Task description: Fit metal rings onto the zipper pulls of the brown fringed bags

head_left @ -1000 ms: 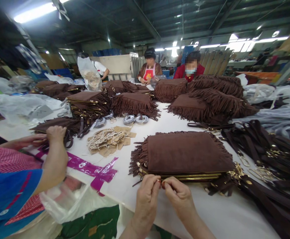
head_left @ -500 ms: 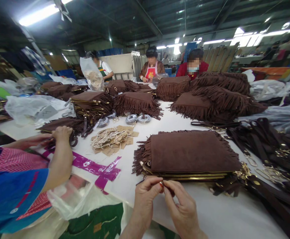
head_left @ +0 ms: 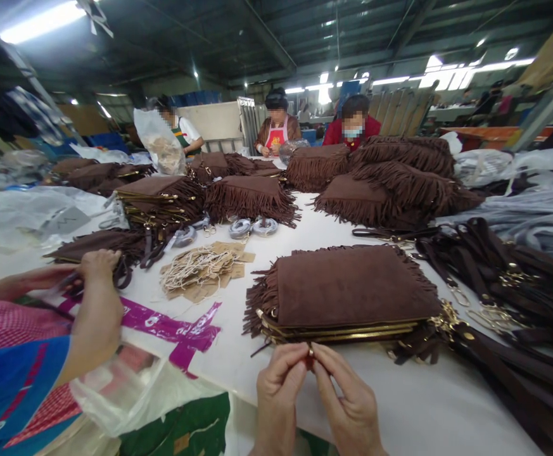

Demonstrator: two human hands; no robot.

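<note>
In front of me lies a stack of brown suede fringed pouches (head_left: 356,285), their gold zippers along the near edge. Just off that edge, my left hand (head_left: 280,380) is closed in a pinch, thumb against index finger. My right hand (head_left: 343,386) pinches from the other side, so the fingertips of both hands meet. Between them shows a small gold-coloured metal piece (head_left: 311,351), too small to name exactly. Dark wrist straps (head_left: 476,354) with gold clasps lie to the right of the pouches.
Paper tags with white strings (head_left: 204,269) are heaped left of the pouches, near purple tape (head_left: 162,320). A co-worker's arm (head_left: 98,310) reaches in at left. Piles of fringed pouches (head_left: 252,196) stand farther back, with several people behind. More straps (head_left: 508,266) lie at right.
The whole view has shifted, so the table's things appear farther left. My fingertips stay together near the zipper edge, and the gold piece now shows upright between them.
</note>
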